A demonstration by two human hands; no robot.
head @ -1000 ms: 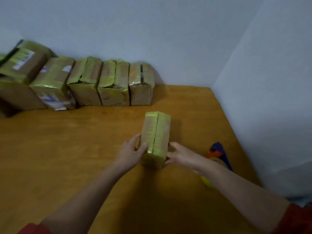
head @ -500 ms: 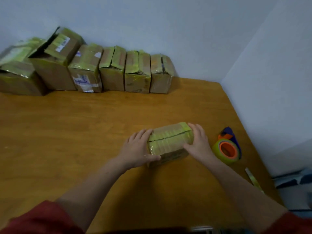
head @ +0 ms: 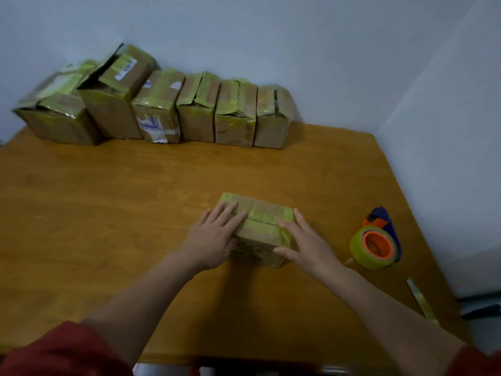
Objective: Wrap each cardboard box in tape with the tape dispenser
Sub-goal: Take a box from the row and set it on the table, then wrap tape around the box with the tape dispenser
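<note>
From the head camera: seven taped cardboard boxes. Six form a row point(head: 173, 109) against the back wall, and one box point(head: 261, 223) lies near the table's front between two hands. The left hand point(head: 214, 237) and right hand point(head: 303, 242) press flat on its ends with straight fingers. One tape dispenser point(head: 375, 246) sits to the right, apart from the box. A loose tape strip point(head: 421, 299) lies nearby. The wooden table point(head: 122, 202) fills a pale-walled corner.

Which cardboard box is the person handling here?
The small taped box, alone up front, between the left hand and right hand; the other boxes stand untouched in a row behind.
</note>
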